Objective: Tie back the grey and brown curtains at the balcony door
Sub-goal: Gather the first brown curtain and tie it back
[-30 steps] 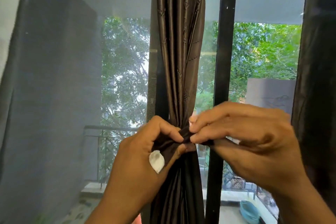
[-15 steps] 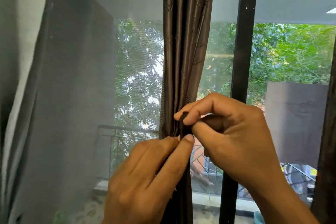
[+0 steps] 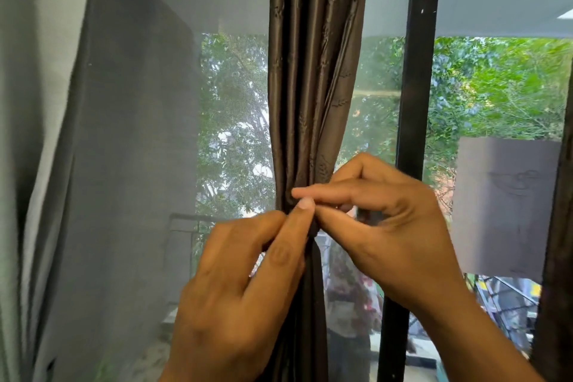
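Note:
The brown curtain (image 3: 310, 87) hangs gathered into a narrow bundle in the middle of the head view, cinched at a waist by a dark tie band (image 3: 313, 228). My left hand (image 3: 245, 291) comes up from below and pinches the bundle at the waist with thumb and forefinger. From the right, my right hand (image 3: 381, 226) pinches the band with its forefinger laid across the front of the curtain. The grey curtain (image 3: 34, 149) hangs loose at the far left. Most of the band is hidden by my fingers.
A black door frame post (image 3: 415, 102) stands just right of the brown curtain. A grey mesh screen (image 3: 139, 149) covers the opening on the left. Another dark curtain edge (image 3: 561, 226) runs down the far right. Trees and a balcony railing (image 3: 186, 220) lie outside.
The loose tie ends and white tab seen a second ago are gone from sight. Both hands have closed in on the waist of the bundle. The view has shifted left.

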